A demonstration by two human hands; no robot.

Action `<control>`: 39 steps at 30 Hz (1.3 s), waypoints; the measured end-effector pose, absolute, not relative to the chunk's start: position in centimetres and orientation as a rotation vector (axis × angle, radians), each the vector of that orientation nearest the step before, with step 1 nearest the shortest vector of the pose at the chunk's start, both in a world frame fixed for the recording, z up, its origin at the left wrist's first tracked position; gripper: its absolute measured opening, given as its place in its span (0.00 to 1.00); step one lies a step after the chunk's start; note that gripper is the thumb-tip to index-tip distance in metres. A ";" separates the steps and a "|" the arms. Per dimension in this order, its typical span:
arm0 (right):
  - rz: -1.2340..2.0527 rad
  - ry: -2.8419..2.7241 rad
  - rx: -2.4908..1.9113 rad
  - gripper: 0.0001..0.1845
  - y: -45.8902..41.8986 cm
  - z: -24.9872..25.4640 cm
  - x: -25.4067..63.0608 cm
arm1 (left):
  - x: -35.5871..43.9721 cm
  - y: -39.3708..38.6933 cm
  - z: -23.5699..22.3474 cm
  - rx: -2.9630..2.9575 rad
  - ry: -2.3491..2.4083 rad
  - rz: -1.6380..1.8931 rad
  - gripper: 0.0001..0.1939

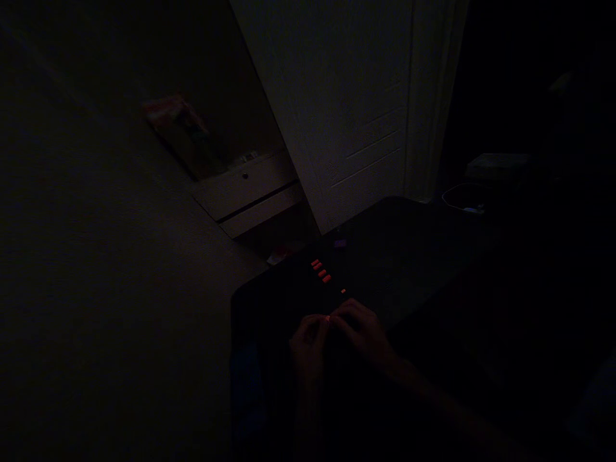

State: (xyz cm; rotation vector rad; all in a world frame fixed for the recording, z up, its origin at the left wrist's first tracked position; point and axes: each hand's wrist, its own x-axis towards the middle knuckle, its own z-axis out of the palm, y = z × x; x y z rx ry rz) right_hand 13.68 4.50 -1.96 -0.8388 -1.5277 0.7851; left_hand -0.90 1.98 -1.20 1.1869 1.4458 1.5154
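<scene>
Hands (pixel 308 339) (pixel 363 330), reddish piece (pixel 328 319) between.

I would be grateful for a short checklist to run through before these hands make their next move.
1. Both hands at the red piece: ok; the fingertips of the left hand and right hand come together there.
2. Which hand grips it: cannot tell; fingers hide most of it.
3. Row of orange pieces apart from the hands: ok; it lies beyond them on the table.
4. Single small piece in view: ok; it lies just beyond the right hand.
5. Light for fine work: not ok; the scene is very dark.
</scene>
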 end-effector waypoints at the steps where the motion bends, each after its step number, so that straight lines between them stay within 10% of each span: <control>1: 0.779 -1.533 -0.832 0.09 4.4 -1.9 13.6 | -0.9 2.0 -1.2 1.173 1.447 1.522 0.11; 39: 0.759 -1.494 -0.765 0.07 3.7 -1.7 13.4 | -1.0 1.9 -1.5 1.124 1.559 1.570 0.12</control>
